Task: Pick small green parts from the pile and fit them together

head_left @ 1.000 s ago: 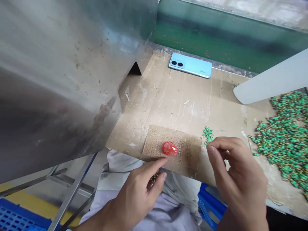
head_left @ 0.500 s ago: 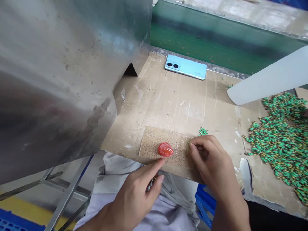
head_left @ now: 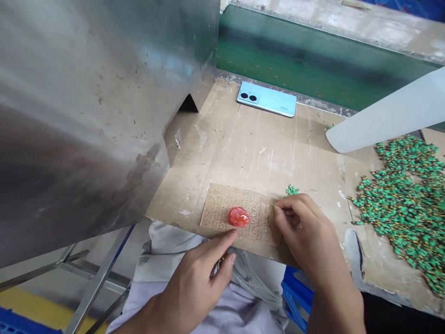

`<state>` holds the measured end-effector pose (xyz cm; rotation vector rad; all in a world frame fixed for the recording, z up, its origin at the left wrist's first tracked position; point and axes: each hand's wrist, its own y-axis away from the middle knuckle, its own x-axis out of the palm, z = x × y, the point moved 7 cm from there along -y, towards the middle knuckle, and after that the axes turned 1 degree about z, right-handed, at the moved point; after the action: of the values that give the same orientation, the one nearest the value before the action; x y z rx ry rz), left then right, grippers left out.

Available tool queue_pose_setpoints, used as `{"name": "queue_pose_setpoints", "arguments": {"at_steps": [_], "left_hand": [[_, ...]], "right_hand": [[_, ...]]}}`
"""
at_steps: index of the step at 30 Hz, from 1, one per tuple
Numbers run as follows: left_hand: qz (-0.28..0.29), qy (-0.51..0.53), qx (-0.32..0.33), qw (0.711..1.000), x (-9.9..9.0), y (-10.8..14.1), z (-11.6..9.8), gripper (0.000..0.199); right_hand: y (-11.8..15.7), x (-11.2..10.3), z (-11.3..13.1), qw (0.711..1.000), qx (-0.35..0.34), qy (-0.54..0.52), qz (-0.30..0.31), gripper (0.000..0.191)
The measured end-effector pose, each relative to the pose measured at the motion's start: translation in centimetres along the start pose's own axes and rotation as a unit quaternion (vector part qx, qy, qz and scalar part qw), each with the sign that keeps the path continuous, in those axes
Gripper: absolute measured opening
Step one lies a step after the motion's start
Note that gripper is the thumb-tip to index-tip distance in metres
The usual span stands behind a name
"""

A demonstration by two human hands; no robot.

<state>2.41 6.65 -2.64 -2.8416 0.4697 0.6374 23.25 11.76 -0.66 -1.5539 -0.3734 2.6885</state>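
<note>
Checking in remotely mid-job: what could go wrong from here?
The tiny green leaded part pinched in the right hand could slip and get lost among the specks on the speckled mat. The left hand sits at the edge of the tan board, above the lap, so anything it drops may fall there. The right hand also works close to the small green cluster and might scatter it.

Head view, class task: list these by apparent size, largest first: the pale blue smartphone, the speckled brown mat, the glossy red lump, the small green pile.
1. Speckled brown mat
2. Pale blue smartphone
3. Glossy red lump and small green pile: these look alike, so unranked.
</note>
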Motion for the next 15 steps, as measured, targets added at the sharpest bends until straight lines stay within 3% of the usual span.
{"name": "queue_pose_setpoints", "arguments": {"at_steps": [7,15], "left_hand": [[0.001,0.012,-0.006,1.000,0.04,0.08,0.26,0.047],[0.004,0.012,-0.016,1.000,0.13,0.20,0.44,0.045]], "right_hand": [[-0.49,-0.28,0.41,0.998,-0.048,0.029,0.015,0.015],[-0.40,-0.43,0.31,0.998,-0.047,-0.012,0.036,0.012]]}}
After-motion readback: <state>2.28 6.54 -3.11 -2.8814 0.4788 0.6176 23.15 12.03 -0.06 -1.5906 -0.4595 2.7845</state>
